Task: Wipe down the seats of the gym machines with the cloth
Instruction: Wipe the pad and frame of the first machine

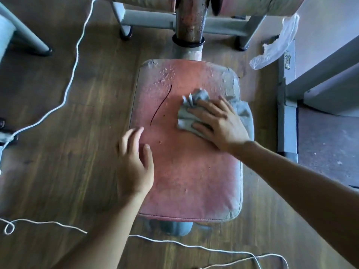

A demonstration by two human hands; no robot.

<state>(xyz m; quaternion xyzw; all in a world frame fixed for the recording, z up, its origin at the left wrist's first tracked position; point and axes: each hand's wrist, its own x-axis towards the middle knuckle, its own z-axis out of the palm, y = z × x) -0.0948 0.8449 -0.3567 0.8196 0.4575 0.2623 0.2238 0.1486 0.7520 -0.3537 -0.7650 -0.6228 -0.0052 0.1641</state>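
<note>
In the head view, the grey cloth (196,111) lies bunched on the far right part of the worn pink seat (186,171), pressed flat under the right hand (219,123), whose fingers (204,113) are spread apart on top of it rather than closed round it. The left hand (134,164) rests at the seat's left edge with its fingers loosely apart, holding nothing. Part of the cloth is hidden under the right palm, the machine's rusty post (190,20) and pads are cut off at the top, and a white cord (73,61) trails over the wooden floor (58,171).
</note>
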